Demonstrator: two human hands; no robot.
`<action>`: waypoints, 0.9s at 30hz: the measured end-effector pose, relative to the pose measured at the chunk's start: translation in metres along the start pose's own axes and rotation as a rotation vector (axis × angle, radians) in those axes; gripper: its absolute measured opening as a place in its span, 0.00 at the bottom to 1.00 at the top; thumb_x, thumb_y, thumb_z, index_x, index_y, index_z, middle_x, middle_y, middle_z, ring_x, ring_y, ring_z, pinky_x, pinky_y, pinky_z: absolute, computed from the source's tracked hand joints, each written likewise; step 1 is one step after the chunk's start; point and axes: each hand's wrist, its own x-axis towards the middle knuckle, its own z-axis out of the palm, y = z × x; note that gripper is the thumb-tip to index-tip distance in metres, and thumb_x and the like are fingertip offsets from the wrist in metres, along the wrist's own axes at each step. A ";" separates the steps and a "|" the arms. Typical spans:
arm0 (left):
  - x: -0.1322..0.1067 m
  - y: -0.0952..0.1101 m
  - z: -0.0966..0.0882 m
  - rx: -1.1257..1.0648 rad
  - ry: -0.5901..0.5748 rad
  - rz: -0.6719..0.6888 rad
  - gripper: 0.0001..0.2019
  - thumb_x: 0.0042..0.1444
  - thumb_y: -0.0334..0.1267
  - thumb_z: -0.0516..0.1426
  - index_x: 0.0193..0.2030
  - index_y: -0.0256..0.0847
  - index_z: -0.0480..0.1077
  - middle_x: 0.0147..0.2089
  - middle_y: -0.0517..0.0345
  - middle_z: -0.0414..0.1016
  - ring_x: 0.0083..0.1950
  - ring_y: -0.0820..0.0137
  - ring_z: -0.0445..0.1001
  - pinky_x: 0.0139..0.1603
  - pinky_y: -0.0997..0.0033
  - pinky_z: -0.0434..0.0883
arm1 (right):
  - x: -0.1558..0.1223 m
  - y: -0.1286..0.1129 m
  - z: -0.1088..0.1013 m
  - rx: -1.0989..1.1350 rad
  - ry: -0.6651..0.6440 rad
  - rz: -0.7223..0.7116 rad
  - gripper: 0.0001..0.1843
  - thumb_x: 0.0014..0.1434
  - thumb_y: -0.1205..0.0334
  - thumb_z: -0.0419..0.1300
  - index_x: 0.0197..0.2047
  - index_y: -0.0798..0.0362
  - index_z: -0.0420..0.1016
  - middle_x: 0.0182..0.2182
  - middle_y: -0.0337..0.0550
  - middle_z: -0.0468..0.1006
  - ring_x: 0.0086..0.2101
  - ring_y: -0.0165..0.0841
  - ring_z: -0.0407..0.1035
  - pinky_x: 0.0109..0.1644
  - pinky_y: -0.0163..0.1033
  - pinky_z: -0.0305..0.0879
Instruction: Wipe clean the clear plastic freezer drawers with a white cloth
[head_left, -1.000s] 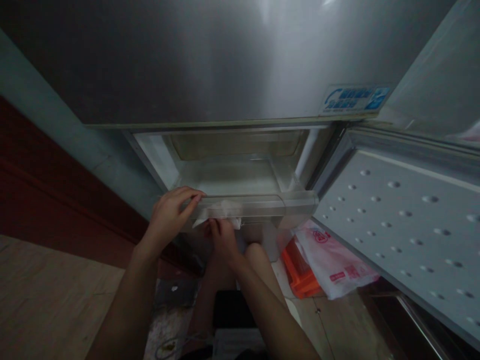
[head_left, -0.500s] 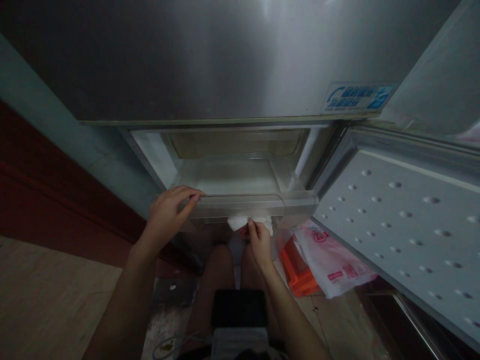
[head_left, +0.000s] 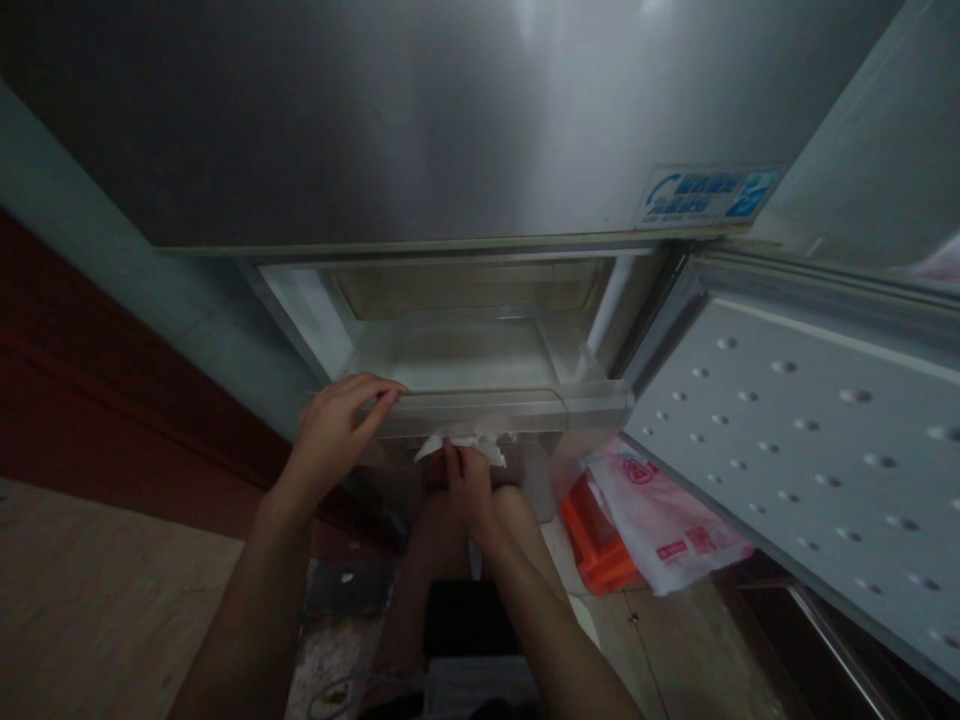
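A clear plastic drawer [head_left: 525,408] is pulled part way out of the fridge's lower compartment, and nothing shows inside it. My left hand [head_left: 337,425] grips the top edge of its front panel near the left end, fingers over the rim and thumb in front. Below that rim, my right hand [head_left: 469,485] pinches a crumpled white tissue [head_left: 487,448] against the drawer's outer face. Part of the tissue is hidden behind my fingers.
The fridge's open lower door [head_left: 817,440] stands on the right. Beneath it, an orange basket [head_left: 596,540] and a pink-white plastic bag [head_left: 660,515] lie on the tiled floor. The closed steel upper door [head_left: 450,120] is above. A dark red door frame [head_left: 112,400] runs along the left.
My right hand has slid left along the drawer front with the tissue. My left hand keeps its place on the rim, and the drawer has not visibly moved.
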 end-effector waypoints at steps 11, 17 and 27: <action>-0.001 0.000 0.000 0.004 0.000 -0.019 0.15 0.66 0.46 0.49 0.41 0.44 0.75 0.44 0.54 0.80 0.48 0.60 0.77 0.50 0.60 0.69 | 0.000 -0.001 0.029 0.030 -0.095 -0.012 0.23 0.67 0.51 0.48 0.24 0.50 0.71 0.20 0.42 0.75 0.24 0.33 0.69 0.31 0.39 0.63; -0.001 0.000 -0.001 0.008 -0.007 -0.005 0.16 0.66 0.45 0.49 0.41 0.41 0.76 0.43 0.51 0.80 0.47 0.58 0.77 0.49 0.59 0.70 | -0.010 0.015 -0.010 0.099 0.128 0.057 0.23 0.65 0.44 0.48 0.26 0.50 0.69 0.22 0.42 0.75 0.25 0.33 0.70 0.32 0.38 0.66; -0.001 -0.002 0.000 -0.004 0.001 0.011 0.15 0.67 0.44 0.50 0.42 0.41 0.76 0.43 0.52 0.80 0.48 0.59 0.77 0.50 0.59 0.69 | -0.041 0.046 -0.051 0.133 0.282 0.130 0.24 0.64 0.42 0.51 0.28 0.52 0.71 0.24 0.42 0.76 0.27 0.34 0.71 0.33 0.38 0.65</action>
